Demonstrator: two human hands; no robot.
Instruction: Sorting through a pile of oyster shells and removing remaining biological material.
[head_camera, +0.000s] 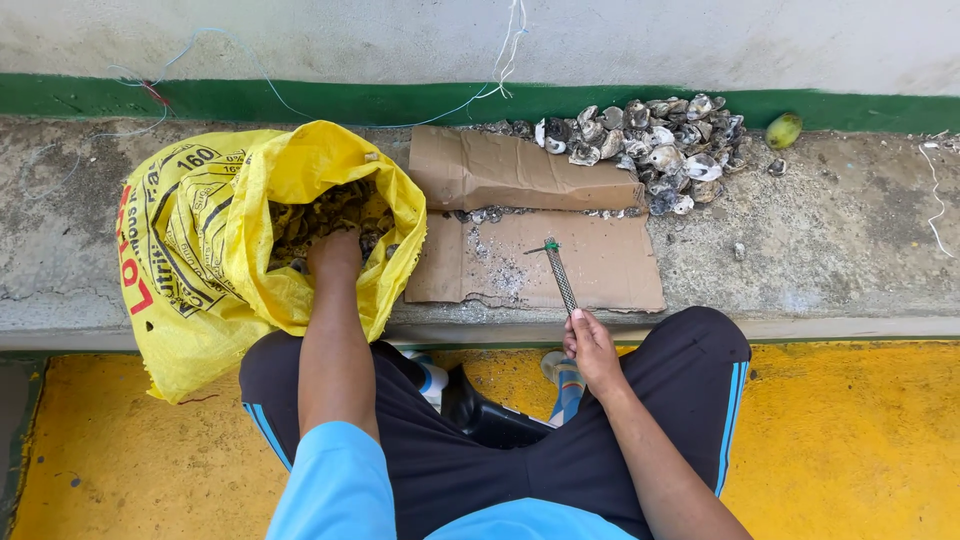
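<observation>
Left hand (335, 255) digs in the yellow sack (215, 240), fingers hidden; right hand (592, 350) grips the metal tool (561, 277); opened shells (645, 150) piled beyond.

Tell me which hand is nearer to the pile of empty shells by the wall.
Right. The right hand holds a metal tool below the cardboard, under the shell pile. The left hand is inside the yellow sack, farther left.

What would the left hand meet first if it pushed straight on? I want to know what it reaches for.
The left hand would likely meet the brownish shells inside the yellow woven sack.
</observation>
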